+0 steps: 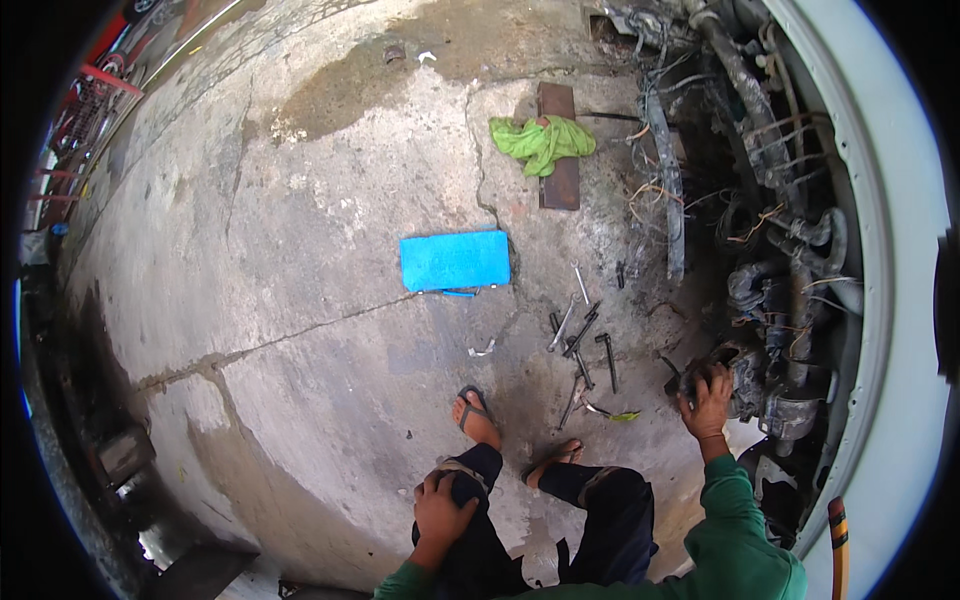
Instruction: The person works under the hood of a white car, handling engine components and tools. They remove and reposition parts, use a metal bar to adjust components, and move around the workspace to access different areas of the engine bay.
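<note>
My left hand (445,510) rests on my bent left knee, its fingers laid out over the dark trouser cloth. It holds nothing. Off to the right, my right hand (708,400) is curled over a dark, greasy metal part (690,378) low on the vehicle's machinery. My palm and fingers hide much of that part. On the concrete left of this hand lie several hand tools: a combination wrench (562,324), a black L-shaped wrench (609,362) and other dark tools crossing each other. A small yellow-green item (625,416) lies near them.
A blue case (455,260) lies ahead on the concrete floor (300,250). Farther off, a green cloth (540,145) drapes over a rusty brown block (560,190). Pipes and loose wires (770,130) line the right, beside a pale body panel (900,300). Red metalwork (110,80) stands far left.
</note>
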Demonstrator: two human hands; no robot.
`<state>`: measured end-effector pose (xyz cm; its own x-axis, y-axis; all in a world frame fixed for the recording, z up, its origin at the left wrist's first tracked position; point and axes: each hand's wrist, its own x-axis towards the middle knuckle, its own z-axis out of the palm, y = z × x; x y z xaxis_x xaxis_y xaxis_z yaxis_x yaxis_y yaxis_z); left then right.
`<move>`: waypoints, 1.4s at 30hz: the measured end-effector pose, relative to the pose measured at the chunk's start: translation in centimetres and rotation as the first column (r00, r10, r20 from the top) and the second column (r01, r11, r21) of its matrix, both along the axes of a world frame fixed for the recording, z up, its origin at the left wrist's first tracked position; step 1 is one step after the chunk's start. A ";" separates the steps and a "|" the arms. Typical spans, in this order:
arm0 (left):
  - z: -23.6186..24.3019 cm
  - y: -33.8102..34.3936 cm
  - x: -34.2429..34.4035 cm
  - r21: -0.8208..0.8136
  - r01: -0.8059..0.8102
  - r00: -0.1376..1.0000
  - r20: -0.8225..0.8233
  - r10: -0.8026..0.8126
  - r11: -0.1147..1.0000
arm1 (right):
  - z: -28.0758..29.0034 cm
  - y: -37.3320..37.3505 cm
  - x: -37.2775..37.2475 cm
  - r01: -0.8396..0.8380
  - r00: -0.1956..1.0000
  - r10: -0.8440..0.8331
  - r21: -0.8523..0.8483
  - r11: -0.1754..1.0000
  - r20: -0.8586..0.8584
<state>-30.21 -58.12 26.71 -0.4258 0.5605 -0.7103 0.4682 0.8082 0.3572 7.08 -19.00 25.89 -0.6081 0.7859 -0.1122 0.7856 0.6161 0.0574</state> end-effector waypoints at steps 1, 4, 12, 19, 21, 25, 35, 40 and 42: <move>-0.9 -0.4 -0.2 0.031 -0.007 1.000 0.016 0.007 1.000 | 0.3 0.0 -0.2 0.012 0.999 -0.011 -0.017 1.000 0.040; -1.2 -0.1 -1.8 0.037 -0.011 0.998 0.066 0.009 0.999 | 1.4 0.2 -1.3 0.069 0.991 -0.056 -0.102 0.992 0.118; -3.7 3.5 -7.0 -0.187 0.016 0.982 0.190 0.021 0.982 | 6.1 2.0 -6.3 0.331 0.854 -0.119 -0.352 0.876 0.506; -0.5 10.9 -25.0 0.115 -0.233 0.972 -0.003 0.235 0.966 | 0.9 -4.4 -19.4 0.385 0.898 -0.393 -0.783 0.489 0.196; 3.3 13.7 -30.7 0.245 -0.303 0.940 -0.084 0.332 0.921 | 0.7 -8.3 -27.3 0.245 0.831 -0.536 -0.963 0.110 0.150; 6.5 18.8 -37.5 0.125 -0.183 0.973 -0.119 0.198 0.975 | 1.7 -4.5 -35.5 0.379 0.873 -0.373 -0.918 0.114 0.314; 3.7 34.6 -59.9 -0.190 0.003 0.996 0.086 0.014 0.982 | 6.4 7.5 -62.3 0.619 0.768 -0.379 -0.749 0.236 0.516; 2.7 37.4 -66.4 -0.214 0.088 0.981 0.191 -0.047 0.973 | 11.0 14.0 -72.6 0.615 0.735 -0.577 -0.710 0.344 0.357; 1.7 39.7 -68.9 -0.229 0.222 0.959 0.225 -0.170 0.948 | 10.9 15.4 -73.3 0.576 0.737 -0.633 -0.710 0.404 0.237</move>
<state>-99.11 -18.45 28.42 -0.1600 0.4119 -0.8971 0.5660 0.7828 0.2585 -66.27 -3.59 36.81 -0.0349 0.6285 -0.7771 0.9541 -0.2105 -0.2132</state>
